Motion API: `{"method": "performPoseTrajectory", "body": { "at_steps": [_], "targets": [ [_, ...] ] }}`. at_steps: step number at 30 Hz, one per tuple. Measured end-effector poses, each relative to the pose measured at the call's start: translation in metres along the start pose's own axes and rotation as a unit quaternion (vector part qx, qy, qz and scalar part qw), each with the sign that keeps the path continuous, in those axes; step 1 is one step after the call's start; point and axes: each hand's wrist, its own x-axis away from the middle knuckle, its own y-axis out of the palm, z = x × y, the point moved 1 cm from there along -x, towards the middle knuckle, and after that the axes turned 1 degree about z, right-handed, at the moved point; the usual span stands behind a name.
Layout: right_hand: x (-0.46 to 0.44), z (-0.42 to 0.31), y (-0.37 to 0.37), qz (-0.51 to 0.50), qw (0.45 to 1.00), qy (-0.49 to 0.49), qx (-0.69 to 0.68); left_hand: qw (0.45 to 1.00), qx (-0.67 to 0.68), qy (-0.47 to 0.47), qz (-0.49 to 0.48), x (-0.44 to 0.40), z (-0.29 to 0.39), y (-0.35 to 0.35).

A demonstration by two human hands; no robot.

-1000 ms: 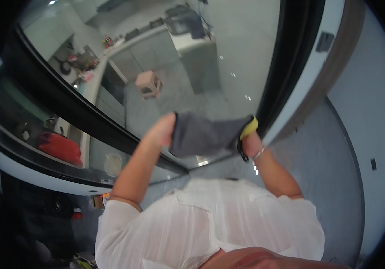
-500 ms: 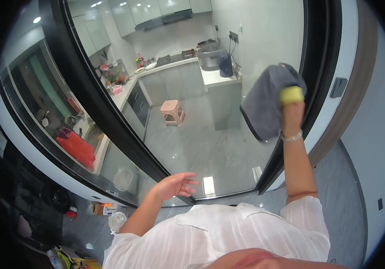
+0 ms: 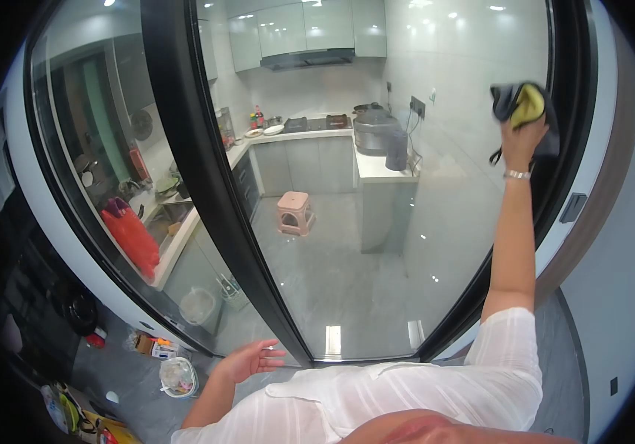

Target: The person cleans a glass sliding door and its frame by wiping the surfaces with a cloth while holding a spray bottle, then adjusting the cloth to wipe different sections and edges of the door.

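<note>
High, right hand (image 3: pixel 522 139) clutches cloth (image 3: pixel 528 107) at glass (image 3: pixel 458 222); left hand (image 3: pixel 249 361) loosely spread; kitchen (image 3: pixel 304 164) beyond.

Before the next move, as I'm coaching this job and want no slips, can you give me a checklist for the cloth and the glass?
1. Cloth in the right hand: ok, gripped near the upper right side of the glass.
2. Cloth spread flat: not ok, it is bunched up with its yellow side showing.
3. Cloth pressed firmly on the glass: cannot tell, this angle does not show the pressure.
4. Left hand free: ok, it holds nothing and its fingers are loosely open.
5. Stool out of the way: ok, it stands on the floor beyond the glass.
6. Glass free of fine smears: cannot tell, too small to judge here.
</note>
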Motion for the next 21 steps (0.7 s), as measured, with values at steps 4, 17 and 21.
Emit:
{"method": "performPoseTrajectory", "body": {
  "at_steps": [4, 17, 21],
  "targets": [
    [-0.116, -0.039, 0.054, 0.039, 0.995, -0.056, 0.073, 0.999, 0.018, 0.032, -0.004, 0.006, -0.005, -0.024],
    [0.103, -0.41, 0.049, -0.382, 0.816, -0.34, -0.27, 0.997, 0.035, 0.065, -0.039, -0.019, 0.011, -0.024],
    [0.292, -0.35, 0.021, -0.443, 0.708, -0.448, -0.32, 0.996, 0.026, 0.074, -0.035, -0.009, 0.0, -0.038]
  ]
}}
